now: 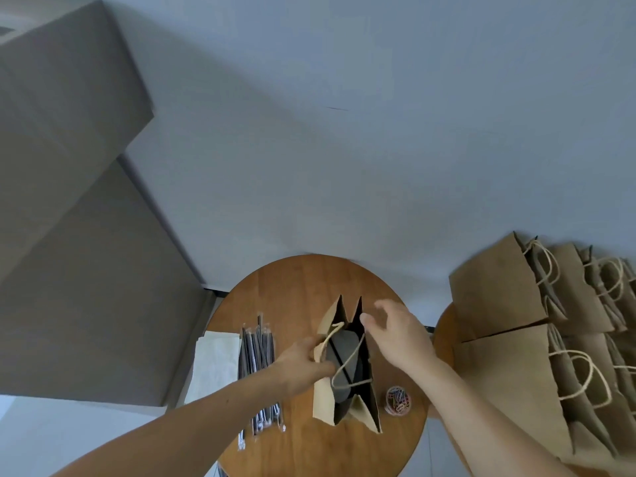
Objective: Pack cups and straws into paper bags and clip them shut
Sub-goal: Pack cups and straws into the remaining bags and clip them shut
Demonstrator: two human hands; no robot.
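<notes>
Tan paper bag [344, 373]; seemingly black straws [258, 366].

One open bag [323, 404], one straw bundle [256, 352], one tub of clips [398, 400], several stacked bags [499, 297].

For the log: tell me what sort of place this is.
Likely a small indoor packing spot for takeaway drinks: a round wooden table by a plain wall, wrapped straws beside the open bag that the left hand holds, and a stack of paper bags at the right.

No readable text, labels or numbers; view perhaps too blurred.
</notes>
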